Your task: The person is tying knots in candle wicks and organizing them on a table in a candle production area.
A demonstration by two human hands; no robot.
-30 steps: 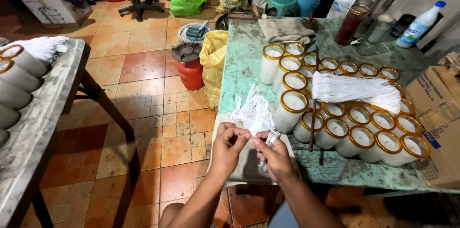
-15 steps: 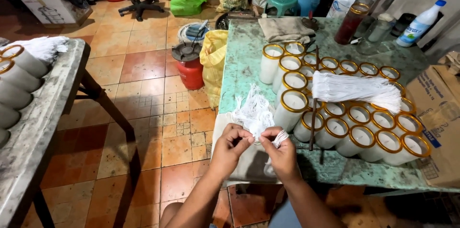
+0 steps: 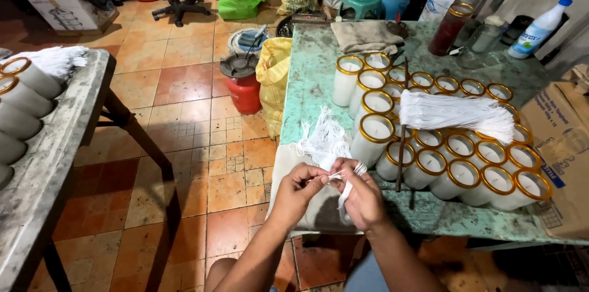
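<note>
Both hands, the left hand [image 3: 299,189] and the right hand [image 3: 362,197], pinch tight on white strings [image 3: 336,175] just in front of the candle jars [image 3: 374,138] on the bench [image 3: 313,77].

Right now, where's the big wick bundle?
In the head view, the wick bundle lies across the tops of the candle jars on the green table, right of and beyond both hands.

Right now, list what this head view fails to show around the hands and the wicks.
- Right hand: wick ends hidden inside curled fingers.
- Left hand: pinch point too small to read.
- Candle glasses: those under the wick bundle are hidden.
- Cardboard box: cut off by the right edge.
</note>
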